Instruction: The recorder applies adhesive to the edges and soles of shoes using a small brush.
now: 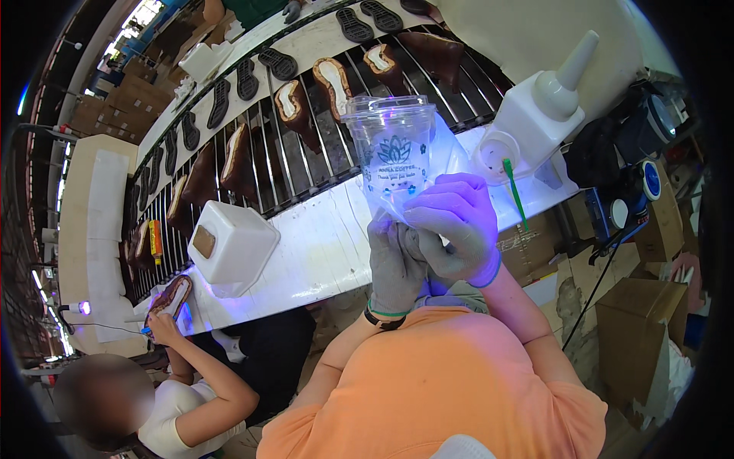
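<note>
Both my hands wear grey work gloves and meet in front of my chest at the table's near edge. My left hand (396, 264) is closed, its fingers curled against the other hand. Bent over from the right, the fingers of my right hand (457, 226) pinch together. Whatever lies between them is hidden. Just beyond the hands stands a clear plastic cup (394, 145) with a lid and printed pattern. To their right is a white squeeze bottle (535, 115) with a long nozzle, and a green stick (515, 195) leans at a small round white pot (498, 153).
A metal-bar rack (321, 164) carries several brown shoe uppers (332, 80), with black soles (277, 63) along its far side. A white square container (237, 245) stands left. A co-worker (199, 398) at lower left handles a shoe (172, 297). Cardboard boxes (638, 329) stand right.
</note>
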A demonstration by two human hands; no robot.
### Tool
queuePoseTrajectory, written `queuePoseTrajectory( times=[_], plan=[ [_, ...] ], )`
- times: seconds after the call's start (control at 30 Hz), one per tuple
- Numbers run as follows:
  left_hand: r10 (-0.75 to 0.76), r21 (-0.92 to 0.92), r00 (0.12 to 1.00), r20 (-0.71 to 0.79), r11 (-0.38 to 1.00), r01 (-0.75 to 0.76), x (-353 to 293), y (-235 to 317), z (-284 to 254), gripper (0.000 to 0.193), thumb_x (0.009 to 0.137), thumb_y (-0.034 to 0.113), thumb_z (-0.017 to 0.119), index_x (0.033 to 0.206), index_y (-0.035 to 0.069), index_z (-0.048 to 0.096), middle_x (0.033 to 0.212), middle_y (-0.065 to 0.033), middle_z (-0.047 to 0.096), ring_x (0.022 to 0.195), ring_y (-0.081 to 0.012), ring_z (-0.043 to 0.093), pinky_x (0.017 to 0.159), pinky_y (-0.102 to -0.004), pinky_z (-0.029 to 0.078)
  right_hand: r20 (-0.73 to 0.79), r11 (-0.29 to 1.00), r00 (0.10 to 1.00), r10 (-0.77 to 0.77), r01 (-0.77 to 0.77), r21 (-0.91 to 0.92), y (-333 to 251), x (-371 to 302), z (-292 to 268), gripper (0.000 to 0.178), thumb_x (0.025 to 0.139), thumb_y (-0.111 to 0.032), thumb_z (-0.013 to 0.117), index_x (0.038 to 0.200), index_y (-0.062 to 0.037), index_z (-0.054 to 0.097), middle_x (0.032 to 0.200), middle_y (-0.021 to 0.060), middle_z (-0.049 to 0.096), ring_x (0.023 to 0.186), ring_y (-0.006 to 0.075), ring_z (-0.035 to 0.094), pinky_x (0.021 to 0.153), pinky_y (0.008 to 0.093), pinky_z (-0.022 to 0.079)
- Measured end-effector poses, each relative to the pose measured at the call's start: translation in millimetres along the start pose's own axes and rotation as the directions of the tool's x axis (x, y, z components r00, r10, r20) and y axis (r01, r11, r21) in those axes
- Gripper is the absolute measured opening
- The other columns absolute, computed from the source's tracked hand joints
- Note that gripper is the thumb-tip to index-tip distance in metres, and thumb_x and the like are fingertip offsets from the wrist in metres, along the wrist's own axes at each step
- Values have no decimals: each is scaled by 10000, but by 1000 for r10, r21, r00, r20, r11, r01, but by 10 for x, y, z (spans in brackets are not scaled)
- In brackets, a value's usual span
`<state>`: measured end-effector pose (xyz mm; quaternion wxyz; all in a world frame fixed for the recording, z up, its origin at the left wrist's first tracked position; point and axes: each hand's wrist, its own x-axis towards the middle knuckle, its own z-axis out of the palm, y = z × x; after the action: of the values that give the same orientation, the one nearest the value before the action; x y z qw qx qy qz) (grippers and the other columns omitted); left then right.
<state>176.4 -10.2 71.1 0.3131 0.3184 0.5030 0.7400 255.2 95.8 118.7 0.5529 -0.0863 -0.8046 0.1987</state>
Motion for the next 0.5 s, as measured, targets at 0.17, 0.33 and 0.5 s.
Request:
queuePoseTrajectory(
  times=[0.17,0.33,0.5],
  plan=[
    [-3,67,999,-37,998,5,-24,-39,9,434,947,84,537,1339,-37,393,1216,-144,433,1119,-258,471,978,-344,386,-2,1000,1000,-17,16,-11,26,-18,20,321,646,-4,718,934,-139,680,901,-2,683,820,223,632,791,371,467],
    [-209,-408,976,-56,897,169,30,-8,2,466,922,34,555,1338,-47,362,1234,-149,421,1132,-262,465,986,-358,381,20,1000,1000,1,-1,9,49,-38,23,341,649,2,713,956,-142,676,930,-8,682,836,219,632,802,374,461],
    [-404,-603,900,-162,763,233,111,133,123,175,1012,267,483,1024,93,470,877,-10,490,792,-100,503,767,-258,468,32,1000,999,10,-10,8,70,-47,21,351,661,16,701,974,-140,670,944,-9,683,840,216,634,809,374,456]
  ],
)
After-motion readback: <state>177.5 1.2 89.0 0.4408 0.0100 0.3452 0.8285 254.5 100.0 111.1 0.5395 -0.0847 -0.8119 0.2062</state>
